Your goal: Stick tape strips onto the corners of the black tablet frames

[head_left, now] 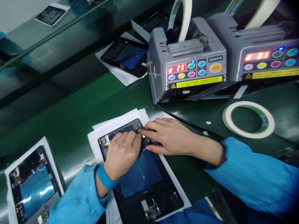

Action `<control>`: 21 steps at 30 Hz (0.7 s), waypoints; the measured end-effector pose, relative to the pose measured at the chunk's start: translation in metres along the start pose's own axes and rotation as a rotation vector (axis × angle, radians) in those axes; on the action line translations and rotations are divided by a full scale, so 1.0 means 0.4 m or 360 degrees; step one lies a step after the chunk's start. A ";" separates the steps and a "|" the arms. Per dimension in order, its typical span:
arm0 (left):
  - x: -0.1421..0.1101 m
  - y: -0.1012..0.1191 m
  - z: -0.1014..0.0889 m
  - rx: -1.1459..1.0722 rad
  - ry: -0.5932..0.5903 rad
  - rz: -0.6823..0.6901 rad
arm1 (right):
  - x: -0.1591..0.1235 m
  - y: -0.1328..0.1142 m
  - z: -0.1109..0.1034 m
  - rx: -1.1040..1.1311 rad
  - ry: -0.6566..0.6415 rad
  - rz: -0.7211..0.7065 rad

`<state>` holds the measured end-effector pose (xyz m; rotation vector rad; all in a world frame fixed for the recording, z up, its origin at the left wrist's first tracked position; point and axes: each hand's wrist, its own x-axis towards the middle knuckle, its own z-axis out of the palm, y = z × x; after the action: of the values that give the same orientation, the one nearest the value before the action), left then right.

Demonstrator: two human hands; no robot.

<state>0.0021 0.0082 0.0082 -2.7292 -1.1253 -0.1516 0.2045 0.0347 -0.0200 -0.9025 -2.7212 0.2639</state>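
Note:
An opened tablet (168, 180) with bare inner parts and a blue battery panel (149, 175) lies on white sheets in front of me. My left hand (123, 152) rests over its upper part, fingers curled down against it; whatever they pinch is hidden beneath them. A blue band circles that wrist. My right hand (168, 137) reaches in from the right, its index finger touching the tablet near the top right corner. The thumb lies lower, apart from the index finger, near a small pale piece that I cannot make out.
Another opened tablet (36, 183) lies at the left, and one more (126, 57) behind. Two grey tape dispensers (187, 59) with lit displays stand at the back right. A masking tape roll (226, 119) and a black cable (182, 118) lie on the green table.

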 end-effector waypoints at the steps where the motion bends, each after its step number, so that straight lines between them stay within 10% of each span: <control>1: -0.003 -0.002 0.002 -0.0018 -0.0001 -0.0027 | -0.001 0.000 0.002 -0.0022 0.0020 -0.0024; 21: -0.048 0.012 -0.007 -0.0090 -0.0134 -0.0029 | 0.039 -0.020 0.017 -0.0242 0.0554 0.0032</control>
<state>-0.0083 -0.0089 0.0073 -2.7994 -1.1857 -0.0728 0.1859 0.0374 -0.0214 -0.9186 -2.4335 -0.0916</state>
